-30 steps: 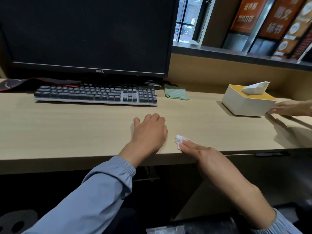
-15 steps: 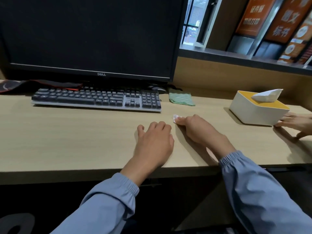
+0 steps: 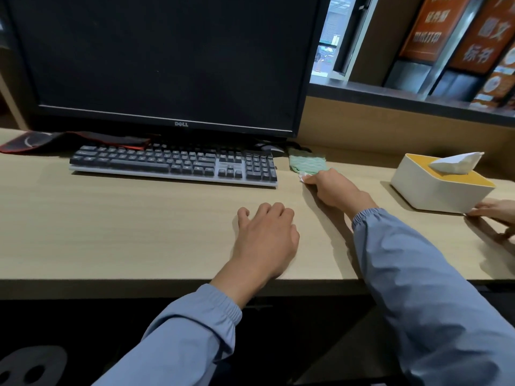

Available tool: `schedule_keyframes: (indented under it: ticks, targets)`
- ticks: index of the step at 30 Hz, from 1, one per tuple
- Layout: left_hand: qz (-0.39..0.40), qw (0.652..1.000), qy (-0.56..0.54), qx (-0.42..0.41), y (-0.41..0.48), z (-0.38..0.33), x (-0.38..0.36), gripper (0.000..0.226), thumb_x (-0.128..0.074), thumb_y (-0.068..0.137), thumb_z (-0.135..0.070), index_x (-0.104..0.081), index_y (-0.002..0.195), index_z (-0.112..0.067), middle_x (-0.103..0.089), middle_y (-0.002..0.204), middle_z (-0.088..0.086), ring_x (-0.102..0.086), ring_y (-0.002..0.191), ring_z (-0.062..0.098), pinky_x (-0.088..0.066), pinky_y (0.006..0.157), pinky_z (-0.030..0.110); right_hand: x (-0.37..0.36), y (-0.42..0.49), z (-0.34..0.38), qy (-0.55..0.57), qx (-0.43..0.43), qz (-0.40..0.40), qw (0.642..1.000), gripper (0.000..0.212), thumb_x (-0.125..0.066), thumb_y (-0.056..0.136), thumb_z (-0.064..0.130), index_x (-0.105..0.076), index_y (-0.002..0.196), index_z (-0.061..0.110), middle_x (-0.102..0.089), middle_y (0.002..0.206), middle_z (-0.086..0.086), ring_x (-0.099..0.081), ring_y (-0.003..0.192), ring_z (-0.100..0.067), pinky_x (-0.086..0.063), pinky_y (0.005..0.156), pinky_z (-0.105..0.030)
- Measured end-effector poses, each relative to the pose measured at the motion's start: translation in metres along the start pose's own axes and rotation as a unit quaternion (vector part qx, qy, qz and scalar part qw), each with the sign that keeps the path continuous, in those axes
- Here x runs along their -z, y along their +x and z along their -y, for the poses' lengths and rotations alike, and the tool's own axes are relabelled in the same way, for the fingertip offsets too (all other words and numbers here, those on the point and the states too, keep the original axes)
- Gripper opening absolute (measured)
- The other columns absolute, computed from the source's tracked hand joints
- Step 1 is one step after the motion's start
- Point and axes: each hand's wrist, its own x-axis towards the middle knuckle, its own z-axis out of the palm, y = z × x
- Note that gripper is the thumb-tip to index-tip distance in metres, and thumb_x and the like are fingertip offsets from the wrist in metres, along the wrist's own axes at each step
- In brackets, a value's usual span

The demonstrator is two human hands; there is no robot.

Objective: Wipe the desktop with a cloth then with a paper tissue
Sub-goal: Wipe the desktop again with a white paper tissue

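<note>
our right hand (image 3: pixel 334 190) pinches the tissue (image 3: pixel 303 178) beside the cloth (image 3: pixel 306 163), left hand (image 3: pixel 267 235) lying loose; we should press it flatter.

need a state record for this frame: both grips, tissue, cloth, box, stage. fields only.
left grip: hand resting on desk, fingers relaxed, holds nothing
right grip: hand holds tissue down on desk
tissue: white, crumpled, mostly under the fingers, right of keyboard
cloth: green, at back of desk, right by the tissue; contact unclear
box: far right, sheet sticking up; another person's hand at its corner
stage: tissue wipe; cloth not held
</note>
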Motion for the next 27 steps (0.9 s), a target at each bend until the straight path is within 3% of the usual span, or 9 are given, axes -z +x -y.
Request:
schedule_keyframes:
  ticks: [7,14,17,20,22,24,27]
  targets:
    - [0.004,1.0,-0.004,0.001,0.002,-0.001,-0.001,0.034,-0.032,0.106,-0.034,-0.054,0.131,-0.024,-0.054,0.13,-0.006,-0.046,0.122,0.018,-0.03,0.106,0.054,0.008,-0.016,0.007,0.007,-0.019,0.005,1.0,0.048,-0.03,0.106,0.01,-0.046,0.149,0.024,-0.058,0.134,-0.019,-0.056,0.115,-0.036,-0.039,0.086,-0.031]
    - [0.014,1.0,-0.002,0.002,0.0,-0.002,-0.001,0.037,-0.031,0.106,-0.034,-0.053,0.134,-0.025,-0.053,0.134,-0.006,-0.045,0.126,0.018,-0.029,0.108,0.054,0.005,-0.061,0.006,0.02,0.001,0.005,1.0,0.057,-0.034,0.101,0.004,-0.046,0.148,0.034,-0.062,0.129,-0.02,-0.059,0.11,-0.036,-0.037,0.078,-0.031]
    - [0.016,1.0,-0.001,0.0,-0.002,-0.003,-0.001,0.037,-0.03,0.107,-0.034,-0.054,0.134,-0.025,-0.053,0.136,-0.006,-0.045,0.127,0.018,-0.028,0.108,0.053,0.004,-0.096,0.008,0.025,0.008,-0.011,1.0,0.054,-0.035,0.103,0.009,-0.044,0.149,0.036,-0.059,0.137,-0.016,-0.061,0.114,-0.034,-0.042,0.084,-0.03]
    - [0.014,1.0,-0.001,0.003,-0.001,-0.001,-0.001,0.037,-0.03,0.107,-0.034,-0.054,0.134,-0.025,-0.054,0.135,-0.007,-0.045,0.126,0.018,-0.027,0.107,0.053,-0.004,-0.128,0.013,0.051,0.019,-0.017,0.998,0.05,-0.037,0.105,0.019,-0.038,0.149,0.043,-0.058,0.142,-0.007,-0.062,0.118,-0.028,-0.05,0.097,-0.037]
    - [0.013,1.0,0.004,0.001,-0.002,-0.001,-0.002,0.038,-0.03,0.107,-0.034,-0.054,0.134,-0.025,-0.054,0.136,-0.006,-0.046,0.127,0.019,-0.028,0.107,0.053,-0.006,-0.151,0.019,0.06,0.032,-0.01,0.998,0.054,-0.043,0.103,0.021,-0.032,0.149,0.047,-0.055,0.146,0.001,-0.062,0.118,-0.024,-0.052,0.097,-0.039]
    - [0.015,1.0,0.009,0.0,-0.003,-0.002,-0.001,0.038,-0.03,0.107,-0.034,-0.054,0.135,-0.025,-0.054,0.137,-0.005,-0.046,0.127,0.019,-0.028,0.107,0.053,-0.002,-0.178,0.025,0.082,0.06,-0.006,0.995,0.06,-0.05,0.101,0.016,-0.034,0.151,0.045,-0.042,0.155,0.012,-0.057,0.126,-0.017,-0.047,0.104,-0.032]
    - [0.019,1.0,0.016,0.0,-0.004,-0.002,-0.001,0.038,-0.029,0.107,-0.034,-0.054,0.135,-0.025,-0.054,0.137,-0.005,-0.046,0.127,0.02,-0.028,0.107,0.054,0.008,-0.219,0.034,0.146,0.081,-0.008,0.986,0.067,-0.051,0.096,-0.002,-0.042,0.151,0.036,-0.023,0.156,0.026,-0.033,0.142,0.0,-0.028,0.116,-0.02]
